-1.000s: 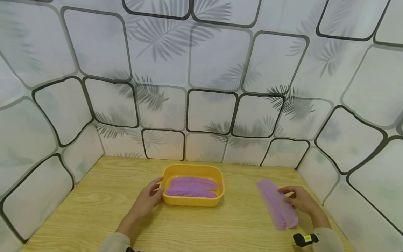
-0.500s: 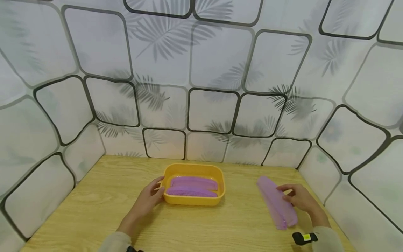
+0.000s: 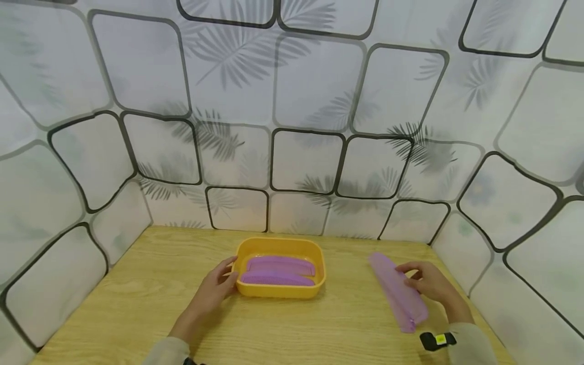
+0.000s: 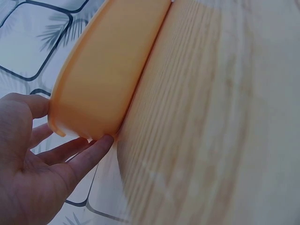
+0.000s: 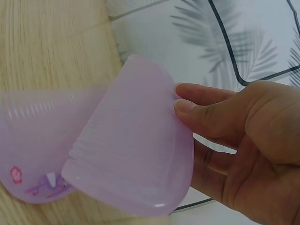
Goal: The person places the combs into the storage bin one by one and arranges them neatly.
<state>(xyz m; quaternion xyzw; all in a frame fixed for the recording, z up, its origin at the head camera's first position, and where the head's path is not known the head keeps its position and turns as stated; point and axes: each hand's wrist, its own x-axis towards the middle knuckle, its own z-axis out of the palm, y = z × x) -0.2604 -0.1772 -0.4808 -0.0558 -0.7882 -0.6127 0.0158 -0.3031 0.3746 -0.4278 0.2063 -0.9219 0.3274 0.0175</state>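
Note:
My left hand (image 3: pixel 219 281) grips the left end of a yellow plastic basin (image 3: pixel 280 291); in the left wrist view the thumb is at its rim and fingertips reach its base near the table. Two purple combs lie inside, one behind (image 3: pixel 280 264) and one in front (image 3: pixel 276 278). On the right, my right hand (image 3: pixel 429 281) pinches the spine of a translucent light purple comb (image 5: pixel 136 140) between thumb and finger. Its tilted body partly covers a similar comb (image 5: pixel 40 126) with a small printed figure, which lies on the table.
The wood-grain table (image 3: pixel 292 334) ends at a patterned cloth wall (image 3: pixel 305 157) at the back and both sides. Close to my right hand stands the right side of that wall. A black band with a yellow-green patch (image 3: pixel 438 340) circles my right wrist.
My right hand has moved slightly left and away from me with the comb, which now overlaps the other comb more. The left hand and basin stay where they were.

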